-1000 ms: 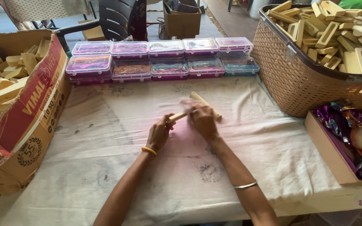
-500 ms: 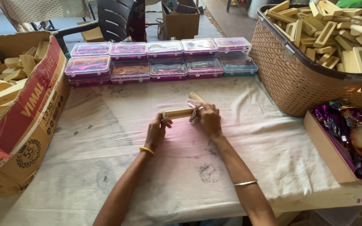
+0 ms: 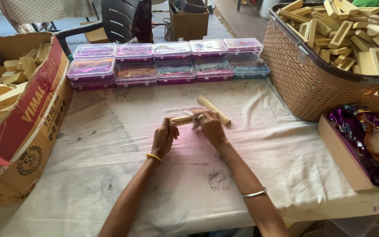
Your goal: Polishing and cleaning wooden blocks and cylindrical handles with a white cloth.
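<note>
Just two hands (image 3: 187, 131), two wooden pieces (image 3: 214, 109).

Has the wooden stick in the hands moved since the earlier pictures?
Yes. The stick has turned from slanted to nearly level and come slightly nearer the person, away from the boxes.

Cloth-covered table (image 3: 110, 175), black chair (image 3: 119, 17) behind

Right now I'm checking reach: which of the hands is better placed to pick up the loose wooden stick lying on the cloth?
Right, probably. The right hand lies beside the loose wooden stick, almost touching it. The left hand sits farther away and grips the near end of the other wooden piece.
</note>
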